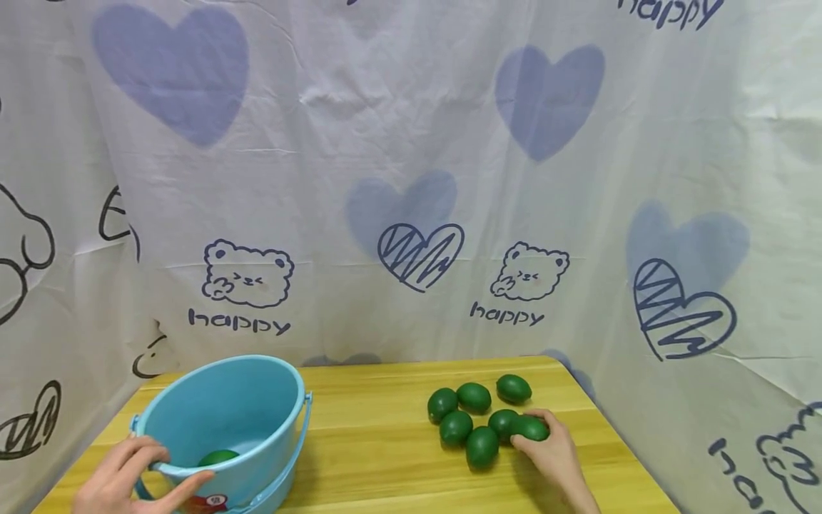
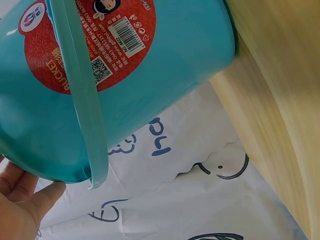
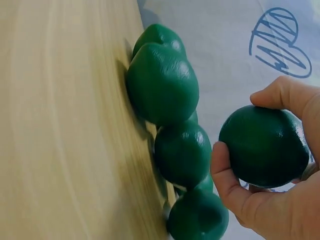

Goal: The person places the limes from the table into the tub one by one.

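A light blue bucket (image 1: 257, 385) is at the left of the table, tilted toward me. My left hand (image 1: 125, 480) grips its near rim, fingers over the edge and thumb on the outer side. One green lime (image 1: 218, 457) shows inside the bucket, partly hidden by the rim. At the right, my right hand (image 1: 554, 451) holds another lime (image 3: 265, 146) between thumb and fingers, just above the wood in the right wrist view. Beside it several more limes (image 1: 456, 428) lie in a loose cluster, with one lime (image 1: 514, 389) a little apart behind them.
The wooden table (image 1: 366, 442) ends at a hanging white cloth (image 1: 334, 300) printed with hearts, bears and lettering, which also runs along both sides. A bucket handle (image 2: 85, 95) hangs against the bucket's outer wall, across a red label (image 2: 122, 45).
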A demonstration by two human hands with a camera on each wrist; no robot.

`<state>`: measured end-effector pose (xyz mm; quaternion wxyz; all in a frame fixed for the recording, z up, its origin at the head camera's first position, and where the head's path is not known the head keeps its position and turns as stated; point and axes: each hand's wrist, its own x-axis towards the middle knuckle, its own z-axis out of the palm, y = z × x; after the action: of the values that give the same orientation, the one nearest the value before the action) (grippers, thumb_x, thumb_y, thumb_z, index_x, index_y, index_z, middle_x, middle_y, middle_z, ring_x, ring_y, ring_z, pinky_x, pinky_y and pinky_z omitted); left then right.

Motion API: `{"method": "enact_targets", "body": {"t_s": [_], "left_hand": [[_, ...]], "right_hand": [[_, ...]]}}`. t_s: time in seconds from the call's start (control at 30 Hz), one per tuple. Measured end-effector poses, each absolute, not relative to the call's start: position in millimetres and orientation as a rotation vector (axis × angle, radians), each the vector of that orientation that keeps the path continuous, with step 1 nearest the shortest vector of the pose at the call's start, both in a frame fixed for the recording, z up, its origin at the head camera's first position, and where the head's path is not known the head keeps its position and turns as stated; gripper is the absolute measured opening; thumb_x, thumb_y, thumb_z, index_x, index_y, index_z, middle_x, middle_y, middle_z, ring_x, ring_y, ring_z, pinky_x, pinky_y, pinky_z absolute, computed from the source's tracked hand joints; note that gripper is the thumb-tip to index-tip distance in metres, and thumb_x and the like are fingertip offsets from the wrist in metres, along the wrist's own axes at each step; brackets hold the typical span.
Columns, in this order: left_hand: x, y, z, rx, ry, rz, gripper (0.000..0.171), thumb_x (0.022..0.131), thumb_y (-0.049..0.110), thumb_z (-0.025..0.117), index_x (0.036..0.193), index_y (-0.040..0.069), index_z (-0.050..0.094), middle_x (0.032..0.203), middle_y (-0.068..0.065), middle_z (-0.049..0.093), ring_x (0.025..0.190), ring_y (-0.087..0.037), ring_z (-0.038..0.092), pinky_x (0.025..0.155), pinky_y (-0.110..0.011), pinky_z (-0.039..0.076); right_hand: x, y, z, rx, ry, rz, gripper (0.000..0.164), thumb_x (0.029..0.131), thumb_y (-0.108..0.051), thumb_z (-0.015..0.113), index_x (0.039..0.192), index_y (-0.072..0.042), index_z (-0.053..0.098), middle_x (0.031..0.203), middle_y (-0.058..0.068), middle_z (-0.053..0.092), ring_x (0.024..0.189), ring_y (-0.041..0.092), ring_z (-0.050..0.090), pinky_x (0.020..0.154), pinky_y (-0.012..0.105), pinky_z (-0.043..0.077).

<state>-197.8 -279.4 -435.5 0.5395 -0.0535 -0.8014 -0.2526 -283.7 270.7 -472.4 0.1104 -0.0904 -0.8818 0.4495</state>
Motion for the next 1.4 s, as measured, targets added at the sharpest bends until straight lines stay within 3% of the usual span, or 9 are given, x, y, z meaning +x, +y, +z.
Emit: {"method": "enact_targets", "body": {"t_s": [0.23, 0.77, 1.13, 1.4], "left_hand": [[-198, -277, -434, -0.126, -1.914, -0.609, 0.055, 0.031, 0.029, 0.101, 0.067, 0.013, 0.062, 0.073, -0.001, 0.056, 0.07, 0.017, 0.033, 0.058, -0.006, 0.034], [-192, -275, -435, -0.073, -1.933, -0.608, 0.055, 0.031, 0.029, 0.101, 0.068, 0.012, 0.063, 0.077, -0.002, 0.059, 0.07, 0.018, 0.034, 0.056, -0.006, 0.035], [-194, -277, -434, -0.07, -1.924, -0.598, 0.056, 0.03, 0.029, 0.101, 0.069, 0.011, 0.064, 0.079, -0.005, 0.061, 0.071, 0.021, 0.033, 0.054, -0.007, 0.035], [-196, -282, -437, -0.181, -1.885, -0.564, 0.059, 0.029, 0.036, 0.1, 0.072, 0.011, 0.067, 0.08, -0.007, 0.061, 0.072, 0.019, 0.036, 0.054, -0.008, 0.036]], "right_hand": [[-286, 260, -465, -0.259, -2.578, 1.452, 0.059, 0.079, -0.025, 0.08, 0.131, -0.011, 0.055, 0.131, 0.025, 0.054, 0.101, 0.033, 0.061, 0.075, 0.041, 0.052], [-295, 226, -467, -0.218, -2.289, 1.957, 0.054, 0.082, -0.012, 0.078, 0.13, -0.009, 0.054, 0.122, 0.022, 0.054, 0.093, 0.025, 0.064, 0.08, 0.041, 0.059], [-300, 203, -459, -0.088, -2.35, 1.892, 0.051, 0.078, -0.01, 0.079, 0.125, -0.016, 0.06, 0.13, 0.021, 0.053, 0.1, 0.028, 0.063, 0.078, 0.042, 0.056], [-300, 183, -454, -0.004, -2.359, 1.936, 0.052, 0.077, -0.008, 0.079, 0.125, -0.016, 0.06, 0.129, 0.02, 0.054, 0.095, 0.028, 0.062, 0.077, 0.047, 0.055]]}}
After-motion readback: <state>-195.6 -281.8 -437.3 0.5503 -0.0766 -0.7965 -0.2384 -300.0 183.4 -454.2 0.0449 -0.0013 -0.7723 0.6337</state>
